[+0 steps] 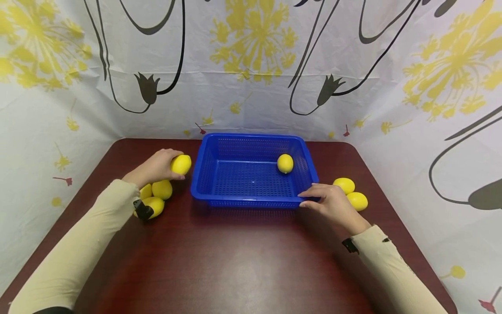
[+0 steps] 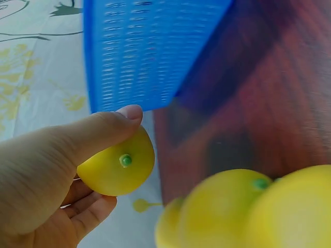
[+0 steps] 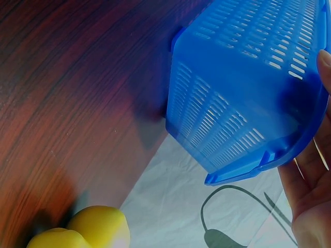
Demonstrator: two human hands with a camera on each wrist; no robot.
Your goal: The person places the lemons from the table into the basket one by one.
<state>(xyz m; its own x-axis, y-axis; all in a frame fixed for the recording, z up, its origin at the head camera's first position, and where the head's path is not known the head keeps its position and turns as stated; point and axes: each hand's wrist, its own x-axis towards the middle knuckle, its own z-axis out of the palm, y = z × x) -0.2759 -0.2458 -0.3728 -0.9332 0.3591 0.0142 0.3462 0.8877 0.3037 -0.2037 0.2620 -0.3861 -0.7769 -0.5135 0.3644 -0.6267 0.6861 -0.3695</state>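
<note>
My left hand [image 1: 158, 166] grips a yellow lemon [image 1: 181, 165] between thumb and fingers, left of the blue plastic basket [image 1: 251, 199]. The held lemon [image 2: 121, 165] shows a green stem end in the left wrist view. Below that hand, several lemons [image 1: 162, 189] lie grouped on the table, partly hidden by the wrist. My right hand [image 1: 331, 203] pinches the basket's near right corner, thumb against the outer wall and fingers over the rim. The basket's perforated side [image 3: 217, 111] fills much of the right wrist view. One lemon [image 1: 285, 163] lies inside, toward the right end.
Two lemons [image 1: 357, 201] sit on the dark red wooden table [image 1: 243, 261], just right of my right hand. White cloth [image 1: 251, 104] printed with yellow and grey flowers surrounds the table at the back and sides.
</note>
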